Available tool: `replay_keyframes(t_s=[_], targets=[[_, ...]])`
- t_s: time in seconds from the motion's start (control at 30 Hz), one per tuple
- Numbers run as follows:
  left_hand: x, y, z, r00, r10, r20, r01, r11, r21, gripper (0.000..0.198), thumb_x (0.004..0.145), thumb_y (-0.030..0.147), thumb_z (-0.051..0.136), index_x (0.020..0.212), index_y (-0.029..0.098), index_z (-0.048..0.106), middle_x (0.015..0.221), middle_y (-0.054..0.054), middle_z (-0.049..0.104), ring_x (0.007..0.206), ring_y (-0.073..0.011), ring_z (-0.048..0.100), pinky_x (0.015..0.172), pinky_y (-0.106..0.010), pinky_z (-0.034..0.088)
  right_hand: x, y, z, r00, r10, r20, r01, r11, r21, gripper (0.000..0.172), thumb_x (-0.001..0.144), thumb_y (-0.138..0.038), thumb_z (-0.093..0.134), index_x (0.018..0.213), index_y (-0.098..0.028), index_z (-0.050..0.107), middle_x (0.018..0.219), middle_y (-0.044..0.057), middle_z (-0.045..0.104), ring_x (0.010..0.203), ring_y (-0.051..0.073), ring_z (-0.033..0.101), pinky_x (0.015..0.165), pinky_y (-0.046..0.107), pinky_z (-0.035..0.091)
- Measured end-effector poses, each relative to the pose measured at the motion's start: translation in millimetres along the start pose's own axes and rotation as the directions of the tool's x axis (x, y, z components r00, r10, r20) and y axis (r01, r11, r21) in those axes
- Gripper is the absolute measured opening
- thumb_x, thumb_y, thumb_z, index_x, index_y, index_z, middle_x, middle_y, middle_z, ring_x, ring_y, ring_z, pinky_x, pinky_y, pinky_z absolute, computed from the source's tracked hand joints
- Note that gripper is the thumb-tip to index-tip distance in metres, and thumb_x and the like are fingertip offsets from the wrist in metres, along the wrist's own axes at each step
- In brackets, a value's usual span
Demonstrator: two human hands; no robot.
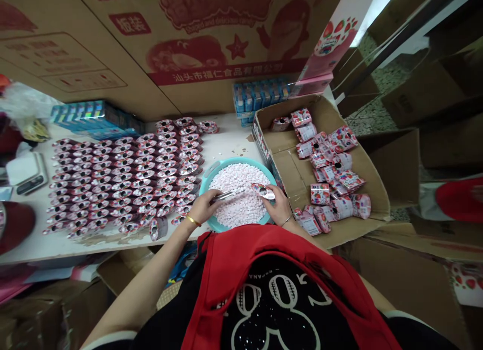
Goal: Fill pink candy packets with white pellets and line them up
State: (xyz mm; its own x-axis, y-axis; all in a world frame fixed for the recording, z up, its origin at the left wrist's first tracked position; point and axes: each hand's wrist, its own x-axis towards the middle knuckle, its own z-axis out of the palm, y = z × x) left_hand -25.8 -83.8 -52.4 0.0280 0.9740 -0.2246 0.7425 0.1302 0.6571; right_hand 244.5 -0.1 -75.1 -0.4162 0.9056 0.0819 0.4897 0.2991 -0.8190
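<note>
A round turquoise basin (207, 178) in front of me holds many small white and pale pink candies (241, 209). Over its left side, my left hand (204, 207) is closed around a slim, shiny silver tool (225, 195) that points right across the candies; its exact kind is unclear. My right hand (278, 205), at the basin's right side, grips a small strawberry-printed candy pouch (263, 191), tilted with its end facing the tool. Some fingers of both hands are hidden.
Rows of pouches (124, 184) stand upright on the white table (226, 133) at left. To the right, a cardboard box (287, 163) holds loose pouches (335, 173). Blue packs (98, 117) and big cartons (211, 98) line the back. A scale (26, 171) sits far left.
</note>
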Motion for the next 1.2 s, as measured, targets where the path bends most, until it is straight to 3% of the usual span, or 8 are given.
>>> replay_keyframes(t_s=[0.17, 0.37, 0.5, 0.57, 0.7, 0.9, 1.03, 1.2], targets=[[-3, 46, -39.5, 0.993, 0.101, 0.056, -0.109, 0.979, 0.174, 0.021, 0.087, 0.031, 0.048, 0.102, 0.019, 0.058, 0.094, -0.005, 0.064, 0.085, -0.0161, 0.058, 0.076, -0.029, 0.046, 6, -3, 11, 0.985, -0.144, 0.094, 0.149, 0.987, -0.051, 0.038, 0.078, -0.018, 0.055, 0.116, -0.017, 0.051, 0.113, 0.013, 0.059, 0.11, 0.027, 0.054, 0.096, 0.044, 0.046], [6, 124, -53.9, 0.978, 0.102, 0.18, -0.194, 0.75, 0.632, 0.02, 0.086, 0.014, 0.042, 0.087, 0.019, 0.061, 0.085, -0.009, 0.061, 0.083, -0.0223, 0.056, 0.067, -0.034, 0.045, 8, -11, 16, 0.978, -0.168, 0.123, 0.173, 0.985, -0.027, 0.042, 0.075, -0.013, 0.053, 0.117, -0.019, 0.051, 0.114, 0.012, 0.059, 0.112, 0.026, 0.053, 0.097, 0.046, 0.045], [6, 136, -68.8, 0.981, 0.121, 0.151, -0.19, 0.75, 0.633, 0.02, 0.085, 0.013, 0.043, 0.085, 0.02, 0.061, 0.088, -0.009, 0.059, 0.083, -0.0233, 0.057, 0.066, -0.035, 0.045, 7, -13, 15, 0.984, -0.159, 0.075, 0.155, 0.987, 0.053, 0.038, 0.076, -0.015, 0.054, 0.114, -0.018, 0.052, 0.111, 0.012, 0.06, 0.107, 0.025, 0.056, 0.094, 0.044, 0.048], [9, 128, -74.9, 0.987, 0.133, 0.094, -0.162, 0.816, 0.555, 0.017, 0.086, 0.025, 0.049, 0.097, 0.022, 0.06, 0.094, -0.008, 0.059, 0.085, -0.0232, 0.058, 0.068, -0.035, 0.047, 9, -16, 15, 0.986, -0.16, 0.038, 0.155, 0.983, 0.102, 0.037, 0.076, -0.015, 0.054, 0.113, -0.018, 0.053, 0.108, 0.011, 0.062, 0.104, 0.024, 0.058, 0.091, 0.042, 0.05], [32, 101, -69.6, 0.97, 0.227, 0.092, -0.245, 0.903, 0.353, 0.062, 0.076, 0.049, 0.061, 0.13, 0.024, 0.041, 0.118, -0.01, 0.054, 0.099, -0.0236, 0.059, 0.079, -0.034, 0.049, 21, -28, 22, 0.98, -0.195, 0.031, 0.187, 0.969, 0.163, 0.03, 0.077, -0.017, 0.056, 0.106, -0.022, 0.058, 0.1, 0.008, 0.065, 0.097, 0.024, 0.062, 0.084, 0.041, 0.053], [99, 62, -66.6, 0.912, 0.349, 0.216, -0.391, 0.898, 0.202, 0.032, 0.088, 0.043, 0.046, 0.113, 0.024, 0.053, 0.1, -0.005, 0.063, 0.09, -0.0175, 0.061, 0.079, -0.028, 0.048, 72, -43, 19, 0.979, -0.205, -0.022, 0.206, 0.972, 0.113, 0.048, 0.082, -0.03, 0.057, 0.128, -0.029, 0.045, 0.116, 0.004, 0.061, 0.107, 0.024, 0.059, 0.089, 0.041, 0.053], [163, -2, -91.6, 0.961, 0.274, 0.015, -0.265, 0.91, 0.32, 0.035, 0.085, 0.047, 0.046, 0.111, 0.024, 0.054, 0.104, -0.006, 0.063, 0.092, -0.0209, 0.06, 0.08, -0.031, 0.048, 134, -4, -33, 0.951, -0.145, -0.273, 0.111, 0.985, -0.136, 0.045, 0.083, -0.038, 0.055, 0.124, -0.022, 0.048, 0.122, 0.011, 0.052, 0.116, 0.024, 0.05, 0.1, 0.041, 0.044], [236, -106, -112.5, 0.993, 0.09, -0.076, -0.031, 0.822, 0.569, 0.038, 0.085, 0.047, 0.039, 0.107, 0.02, 0.054, 0.109, -0.012, 0.06, 0.094, -0.0296, 0.059, 0.077, -0.038, 0.047, 188, 88, -136, 0.749, 0.0, -0.662, -0.353, 0.846, -0.399, 0.042, 0.08, -0.043, 0.057, 0.112, -0.015, 0.053, 0.116, 0.019, 0.048, 0.109, 0.032, 0.045, 0.092, 0.056, 0.037]])
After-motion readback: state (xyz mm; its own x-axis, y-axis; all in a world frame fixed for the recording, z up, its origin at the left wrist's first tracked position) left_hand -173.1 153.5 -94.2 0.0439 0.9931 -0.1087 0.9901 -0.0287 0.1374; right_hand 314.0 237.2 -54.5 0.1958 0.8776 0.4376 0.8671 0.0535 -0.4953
